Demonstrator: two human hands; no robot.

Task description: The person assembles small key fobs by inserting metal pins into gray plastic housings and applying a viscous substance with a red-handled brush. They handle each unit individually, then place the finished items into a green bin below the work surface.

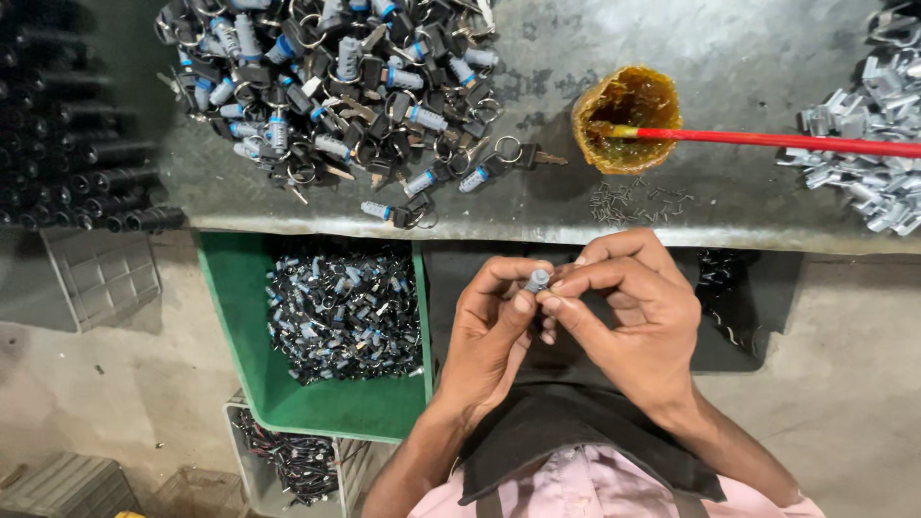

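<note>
Small grey metal lock cylinder (536,280) pinched between left hand (489,336) and right hand (628,317) fingertips. Assembly step apparently underway above grey tabletop (672,206). Steady grip probably required next.

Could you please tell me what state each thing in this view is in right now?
small grey cylinder: pinched between fingertips of both hands.
left hand: closed on the cylinder.
right hand: closed on the cylinder.
green bin: partly filled with small parts.
amber grease cup: open, red stick resting in it.
pile of keyed lock cylinders: heaped on the bench.
</note>
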